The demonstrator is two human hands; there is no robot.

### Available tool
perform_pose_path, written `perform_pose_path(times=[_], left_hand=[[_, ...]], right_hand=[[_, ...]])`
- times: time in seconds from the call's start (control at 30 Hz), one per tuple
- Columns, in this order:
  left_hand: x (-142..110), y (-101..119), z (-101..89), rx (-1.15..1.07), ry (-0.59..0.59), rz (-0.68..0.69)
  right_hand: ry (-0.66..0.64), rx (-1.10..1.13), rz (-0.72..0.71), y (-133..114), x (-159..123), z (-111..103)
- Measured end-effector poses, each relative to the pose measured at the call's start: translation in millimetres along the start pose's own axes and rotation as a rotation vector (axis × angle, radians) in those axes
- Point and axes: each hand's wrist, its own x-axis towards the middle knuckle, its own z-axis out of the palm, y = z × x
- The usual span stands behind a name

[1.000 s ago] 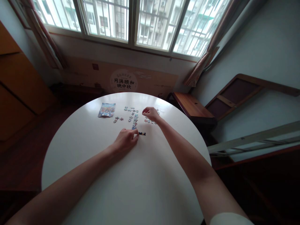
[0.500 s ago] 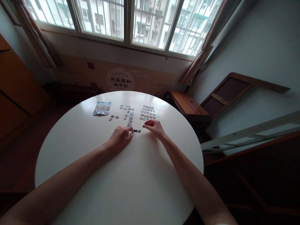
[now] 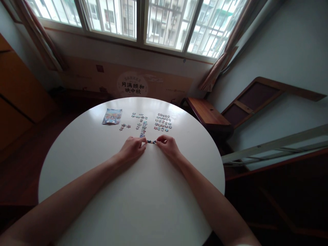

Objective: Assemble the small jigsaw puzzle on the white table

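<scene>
My left hand [image 3: 133, 147] rests on the table with its fingers closed at the corner of the joined jigsaw pieces. From that corner a short dark row of joined pieces [image 3: 151, 141] runs to the right, and a colourful column [image 3: 144, 128] runs away from me. My right hand [image 3: 167, 145] pinches a small dark puzzle piece at the row's right end. The fingertips mostly hide this piece, so I cannot tell whether it is locked in. Rows of loose puzzle pieces [image 3: 163, 120] lie just beyond my right hand.
More loose pieces [image 3: 124, 127] lie left of the column, with others [image 3: 139, 115] farther back. A printed picture sheet [image 3: 112, 116] lies at the back left of the round white table [image 3: 128, 205]. A wooden chair [image 3: 208, 112] stands beyond the table's right edge.
My right hand has moved slightly left and down, bringing its piece from apart to the row's right end. My left hand keeps its place at the corner. The view has shifted slightly.
</scene>
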Motion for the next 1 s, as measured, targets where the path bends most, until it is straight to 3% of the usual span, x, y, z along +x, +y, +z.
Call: perform_pose_path(times=[0.27,1.0], left_hand=[[-0.8,-1.7,1.2,0.025,-0.006,0.003],[-0.4,-0.6,-1.6,0.019,-0.007,0.003]], right_hand=[[0.042,-0.155,-0.071,-3.9,0.7,0.9],[0.008,-0.169,-0.127,-0.4,-1.2,1.4]])
